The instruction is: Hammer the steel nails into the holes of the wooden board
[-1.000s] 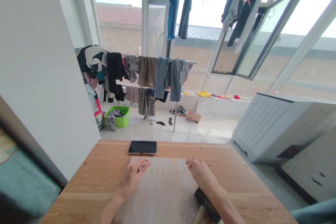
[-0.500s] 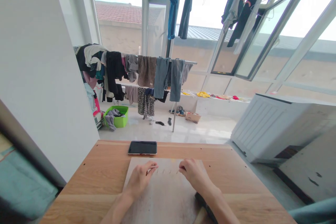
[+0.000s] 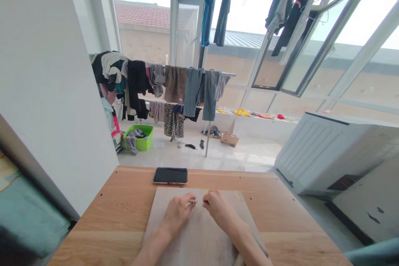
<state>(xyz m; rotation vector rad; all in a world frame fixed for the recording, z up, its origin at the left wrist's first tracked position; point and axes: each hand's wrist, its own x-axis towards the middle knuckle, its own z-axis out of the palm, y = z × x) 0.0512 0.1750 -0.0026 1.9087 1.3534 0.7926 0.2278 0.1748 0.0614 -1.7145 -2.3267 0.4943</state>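
A pale wooden board lies on the wooden table in front of me. Both my hands rest on its far half, almost touching. My left hand pinches a small pale nail between thumb and fingertips. My right hand is curled, its fingertips on the board just right of that nail; whether it holds anything is hidden. No row of nails shows on the board.
A dark phone lies flat at the table's far edge, just beyond the board. Past the table are a white wall on the left, a laundry rack, a green basket and a white appliance.
Both hands have slid inward along the row of small nails until they nearly meet. The nails standing in the board are no longer visible, and my right forearm now covers the hammer.
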